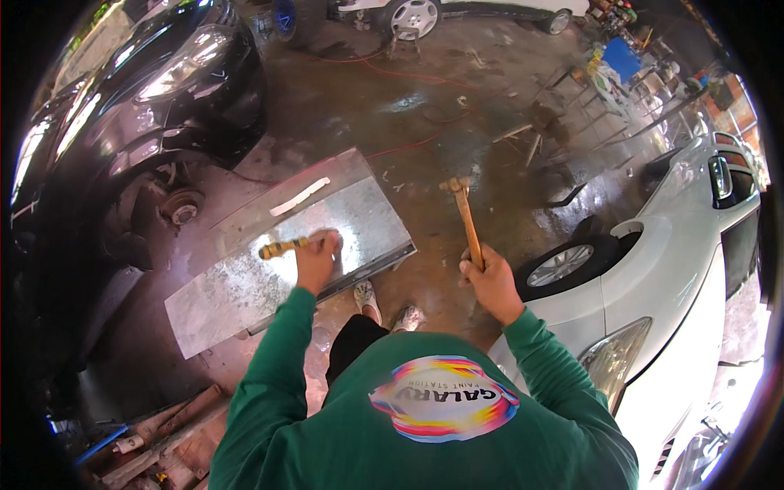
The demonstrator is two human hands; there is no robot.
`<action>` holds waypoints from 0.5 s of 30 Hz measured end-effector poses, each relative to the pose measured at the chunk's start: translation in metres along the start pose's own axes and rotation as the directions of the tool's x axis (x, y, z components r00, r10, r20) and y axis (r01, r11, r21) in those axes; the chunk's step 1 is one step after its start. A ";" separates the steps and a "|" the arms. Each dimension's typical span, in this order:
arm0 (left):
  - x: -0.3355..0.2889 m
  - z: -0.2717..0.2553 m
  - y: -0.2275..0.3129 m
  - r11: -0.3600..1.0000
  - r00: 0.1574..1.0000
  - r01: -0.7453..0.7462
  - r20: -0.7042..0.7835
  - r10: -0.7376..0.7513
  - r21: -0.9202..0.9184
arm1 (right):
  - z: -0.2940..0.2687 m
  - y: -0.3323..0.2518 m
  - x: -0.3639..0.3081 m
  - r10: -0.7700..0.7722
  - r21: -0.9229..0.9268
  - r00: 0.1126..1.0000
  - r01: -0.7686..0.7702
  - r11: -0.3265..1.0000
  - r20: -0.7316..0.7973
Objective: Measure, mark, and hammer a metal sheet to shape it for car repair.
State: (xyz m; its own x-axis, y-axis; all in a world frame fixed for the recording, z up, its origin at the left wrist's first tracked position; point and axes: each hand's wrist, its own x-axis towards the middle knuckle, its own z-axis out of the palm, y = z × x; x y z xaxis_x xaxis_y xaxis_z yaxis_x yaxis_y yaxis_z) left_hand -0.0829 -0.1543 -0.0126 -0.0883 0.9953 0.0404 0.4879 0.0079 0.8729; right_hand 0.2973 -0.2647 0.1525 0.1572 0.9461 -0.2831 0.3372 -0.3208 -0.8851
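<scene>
My left hand [317, 260] is closed around a screwdriver [282, 248] with a yellow and black handle, which points out to the left. It is over a grey metal sheet [224, 298], lit by a bright patch; whether the tool touches the sheet I cannot tell. The screwdriver's tip is hidden by my fingers. My right hand [492, 286] grips the wooden handle of a hammer [468, 219] beyond the sheet's right end. The hammer is raised, head away from me. A white strip [300, 196] lies along the sheet's far side.
A black car [196, 106] with a bare wheel hub [181, 207] stands on the left. Close on my right is a white car [653, 261] with a loose-looking wheel [567, 265] beside it. A red hose [408, 147] crosses the wet floor. Wood scraps [175, 433] lie at lower left.
</scene>
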 end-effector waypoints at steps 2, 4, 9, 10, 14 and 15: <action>-0.044 -0.005 0.028 0.998 0.980 -0.060 0.190 0.062 -0.019 | 0.009 0.037 -0.009 -0.011 0.196 1.000 0.008 0.981 0.013; -0.077 -0.011 0.057 0.992 0.911 -0.074 0.411 0.026 0.102 | 0.013 0.043 -0.019 -0.066 0.014 0.993 0.065 0.998 0.094; -0.097 -0.001 0.136 0.782 0.682 -0.551 0.697 0.221 0.291 | 0.054 -0.007 -0.046 -0.223 0.420 0.962 0.139 0.897 0.157; -0.096 -0.003 0.145 0.761 0.649 -0.594 0.714 0.263 0.260 | 0.067 -0.014 -0.044 -0.275 0.422 0.954 0.200 0.884 0.122; -0.084 -0.021 0.170 0.698 0.594 -0.643 0.781 0.195 0.315 | 0.105 -0.022 -0.026 -0.378 0.489 0.926 0.321 0.811 0.018; -0.082 -0.029 0.171 0.700 0.617 -0.625 0.767 0.174 0.344 | 0.110 -0.028 -0.026 -0.382 0.479 0.924 0.340 0.809 -0.011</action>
State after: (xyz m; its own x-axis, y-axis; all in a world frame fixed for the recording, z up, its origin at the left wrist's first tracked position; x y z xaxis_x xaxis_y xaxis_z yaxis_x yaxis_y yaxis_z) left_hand -0.0176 -0.2376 0.1471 0.6967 0.6900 -0.1965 0.6959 -0.5834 0.4188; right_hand 0.1811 -0.2755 0.1441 0.0264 0.9964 0.0801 -0.1181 0.0827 -0.9895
